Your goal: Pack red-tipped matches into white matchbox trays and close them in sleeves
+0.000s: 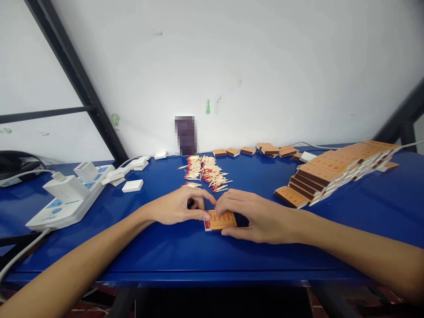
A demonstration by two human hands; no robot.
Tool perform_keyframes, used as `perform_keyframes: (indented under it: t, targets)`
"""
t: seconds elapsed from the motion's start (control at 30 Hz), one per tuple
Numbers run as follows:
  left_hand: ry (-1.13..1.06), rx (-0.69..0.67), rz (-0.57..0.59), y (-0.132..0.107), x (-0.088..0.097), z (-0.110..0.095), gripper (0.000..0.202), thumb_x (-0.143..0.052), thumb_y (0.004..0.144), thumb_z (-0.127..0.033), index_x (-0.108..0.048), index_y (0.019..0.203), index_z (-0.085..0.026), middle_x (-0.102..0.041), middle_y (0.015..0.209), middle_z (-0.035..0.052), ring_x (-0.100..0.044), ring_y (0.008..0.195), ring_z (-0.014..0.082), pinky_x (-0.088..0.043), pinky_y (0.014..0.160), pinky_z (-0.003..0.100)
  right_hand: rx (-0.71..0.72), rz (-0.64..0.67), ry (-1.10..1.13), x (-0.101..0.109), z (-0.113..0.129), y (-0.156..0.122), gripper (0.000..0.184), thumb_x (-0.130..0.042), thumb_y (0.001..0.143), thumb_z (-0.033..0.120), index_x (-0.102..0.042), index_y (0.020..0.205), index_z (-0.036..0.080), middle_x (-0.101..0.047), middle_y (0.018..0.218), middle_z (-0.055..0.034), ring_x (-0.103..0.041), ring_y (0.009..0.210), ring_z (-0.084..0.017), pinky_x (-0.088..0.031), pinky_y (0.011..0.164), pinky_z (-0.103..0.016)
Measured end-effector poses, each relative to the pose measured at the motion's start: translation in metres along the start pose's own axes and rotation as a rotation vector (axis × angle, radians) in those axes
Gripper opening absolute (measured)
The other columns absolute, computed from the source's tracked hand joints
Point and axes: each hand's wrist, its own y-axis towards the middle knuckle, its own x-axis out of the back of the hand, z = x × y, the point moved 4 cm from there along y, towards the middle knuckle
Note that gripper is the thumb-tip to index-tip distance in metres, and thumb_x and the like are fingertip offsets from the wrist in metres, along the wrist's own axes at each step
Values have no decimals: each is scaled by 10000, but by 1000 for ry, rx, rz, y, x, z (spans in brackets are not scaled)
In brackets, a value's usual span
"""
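Observation:
Between my hands, low over the blue table, is an orange matchbox (224, 220) with red print. Its white inner tray sticks out a little at the left end, and red match heads show in it. My right hand (251, 214) grips the matchbox sleeve, thumb on the near side and fingers on the far side. The thumb of my left hand (182, 205) presses at the tray's open end, its index finger curving over the far side. Just beyond my hands lie two loose piles of red-tipped matches (213, 173).
Stacked matchboxes (326, 168) stand at the right, with several more along the wall. White trays (132, 185) lie at the left beside a power strip (76, 207) with chargers and cables. A blurred dark upright object (186, 136) leans at the wall. The blue table (159, 260) has a front edge near me.

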Motion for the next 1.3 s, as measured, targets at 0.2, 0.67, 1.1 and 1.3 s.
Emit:
perform_keyframes:
  t: [0.2,0.67,1.1,1.3]
  targets:
    - [-7,-40,22,-1,1,0,339,-582,906,-385,-582,1173,-175,-655,752,8,-534,667,118,-374,617,245,-13,8,-23,-1,-1,0,231,-650,857,299,-591,1059,206,-606,1052,-49,-569,973,-174,-454,854,-308]
    - [-43,-58,40,-3,2,-2,482,-729,791,-281,-538,1222,-175,-725,853,31,-584,754,133,-364,671,260,-32,3,-29,-2,0,1,212,-639,868,315,-590,1041,203,-623,1043,-59,-583,968,-180,-467,845,-309]
    - [-28,-29,14,-2,2,0,484,-772,737,-276,-583,1172,-182,-662,787,3,-572,720,126,-402,665,255,-13,10,-106,-5,7,2,215,-597,885,264,-574,1085,187,-618,1089,-87,-569,985,-201,-488,835,-334]
    - [3,-14,-13,-2,3,1,409,-716,790,-333,-610,1153,-178,-653,798,12,-546,699,120,-399,648,255,-36,-104,-275,8,11,-22,217,-495,926,174,-593,1113,224,-639,1136,-89,-566,1053,-225,-501,895,-392]
